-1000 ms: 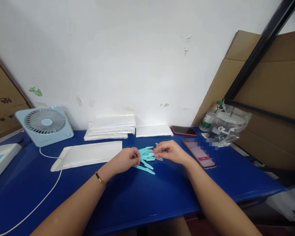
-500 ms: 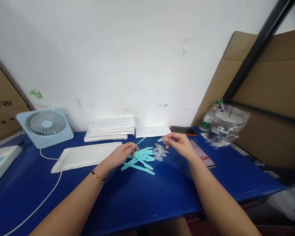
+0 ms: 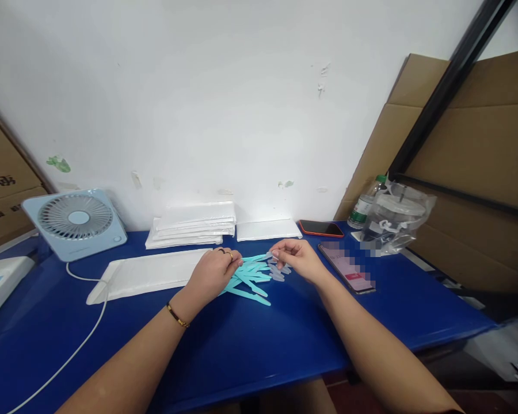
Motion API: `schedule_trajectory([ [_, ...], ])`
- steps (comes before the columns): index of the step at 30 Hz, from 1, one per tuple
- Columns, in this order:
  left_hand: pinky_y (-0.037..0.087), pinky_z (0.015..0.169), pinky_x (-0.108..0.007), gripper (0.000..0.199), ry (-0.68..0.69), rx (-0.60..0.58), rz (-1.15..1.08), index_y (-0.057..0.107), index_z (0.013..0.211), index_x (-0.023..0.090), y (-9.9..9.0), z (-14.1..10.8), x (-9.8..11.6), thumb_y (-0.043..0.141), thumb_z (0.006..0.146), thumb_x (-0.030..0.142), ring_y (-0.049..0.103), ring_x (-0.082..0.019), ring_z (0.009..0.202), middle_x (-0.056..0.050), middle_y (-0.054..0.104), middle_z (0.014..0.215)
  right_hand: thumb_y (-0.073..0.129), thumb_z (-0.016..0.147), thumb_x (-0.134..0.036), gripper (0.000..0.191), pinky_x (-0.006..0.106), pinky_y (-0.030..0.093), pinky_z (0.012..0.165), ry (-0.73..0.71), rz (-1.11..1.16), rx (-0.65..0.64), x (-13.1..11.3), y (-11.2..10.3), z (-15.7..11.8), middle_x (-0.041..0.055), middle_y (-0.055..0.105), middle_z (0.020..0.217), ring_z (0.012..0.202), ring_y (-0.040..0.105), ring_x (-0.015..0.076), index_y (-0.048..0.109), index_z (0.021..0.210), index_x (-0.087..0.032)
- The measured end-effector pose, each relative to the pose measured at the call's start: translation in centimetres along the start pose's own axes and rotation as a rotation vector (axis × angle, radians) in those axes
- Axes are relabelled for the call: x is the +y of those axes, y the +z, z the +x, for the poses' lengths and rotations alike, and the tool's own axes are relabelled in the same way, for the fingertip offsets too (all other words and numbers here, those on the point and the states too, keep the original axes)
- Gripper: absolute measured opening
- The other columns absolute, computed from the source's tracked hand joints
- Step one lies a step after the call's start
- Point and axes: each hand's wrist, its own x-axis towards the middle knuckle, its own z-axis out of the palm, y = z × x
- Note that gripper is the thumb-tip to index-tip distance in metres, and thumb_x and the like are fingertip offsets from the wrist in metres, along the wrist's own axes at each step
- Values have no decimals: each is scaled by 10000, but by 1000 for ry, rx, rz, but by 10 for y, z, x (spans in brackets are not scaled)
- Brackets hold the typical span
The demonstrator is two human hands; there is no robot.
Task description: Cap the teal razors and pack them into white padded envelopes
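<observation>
My left hand [image 3: 216, 270] is closed, thumb and fingers pinching a slim teal eyebrow razor [image 3: 254, 258] that points right. My right hand [image 3: 297, 259] pinches a small translucent cap [image 3: 269, 255] at the razor's tip; whether the cap is on the tip or just touching it, I cannot tell. Under and in front of my left hand lies a loose, crossed pile of teal eyebrow razors [image 3: 252, 293]. Several more translucent caps [image 3: 277, 275] lie to the right of the pile, partly hidden by my right fingers.
White flat packets [image 3: 192, 221] are stacked by the wall, with another packet [image 3: 267, 230] beside them and a long white sleeve [image 3: 147, 276] at left. A blue fan [image 3: 77, 224] with a cable, two phones [image 3: 322, 228], a bottle [image 3: 362, 207] and a bagged cup [image 3: 395, 221] stand around the blue table [image 3: 250, 356].
My right hand has moved left and slightly down with the cap. The razor in my left hand has swung down to point right, and its tip and the cap have come together.
</observation>
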Motion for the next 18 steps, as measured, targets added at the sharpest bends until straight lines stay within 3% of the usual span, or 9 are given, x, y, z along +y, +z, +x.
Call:
schedule_trajectory([
  [5,375,655,-285,311,20,-17,-50,590,844,206,7,0,7,320,941,327,531,-174,735,-22,580,730,670,750,-381,267,242,478,531,16,20,-113,0,12,-1,10,634,566,521,607,126,672,865,-140],
  [7,412,748,-317,276,4,55,-60,590,997,215,7,0,8,361,927,354,543,-202,876,-45,612,884,677,742,-379,273,248,481,536,26,21,-113,1,7,0,16,641,569,527,613,132,673,867,-137],
  [9,401,888,-373,355,-38,189,-48,510,1185,212,6,-2,8,423,897,400,491,-239,1068,-79,574,1112,688,729,-375,267,251,480,539,8,18,-13,3,-5,3,21,650,597,528,613,131,676,851,-137],
  [11,370,967,-403,490,-70,227,-45,429,1281,205,5,-4,4,462,865,462,428,-259,1180,-99,503,1254,699,713,-377,265,255,478,552,-28,12,142,8,-21,9,29,664,647,551,618,132,678,833,-142],
  [13,361,995,-414,641,-42,90,-53,400,1323,217,6,-7,-1,520,796,562,381,-283,1248,-104,445,1342,713,690,-383,283,268,481,590,-36,-27,232,17,-33,17,42,677,676,606,631,150,686,838,-143],
  [15,339,1020,-434,828,24,-109,-42,357,1371,254,11,-10,-7,585,685,658,292,-322,1321,-98,346,1440,724,665,-384,306,288,486,635,-25,-111,221,26,-37,26,56,695,717,658,635,167,698,848,-141],
  [18,377,982,-412,787,67,-296,8,336,1388,317,19,-13,-10,557,713,656,333,-318,1310,-69,289,1485,714,663,-371,290,294,483,643,1,-293,117,39,-27,41,58,705,739,654,624,171,719,838,-141],
])
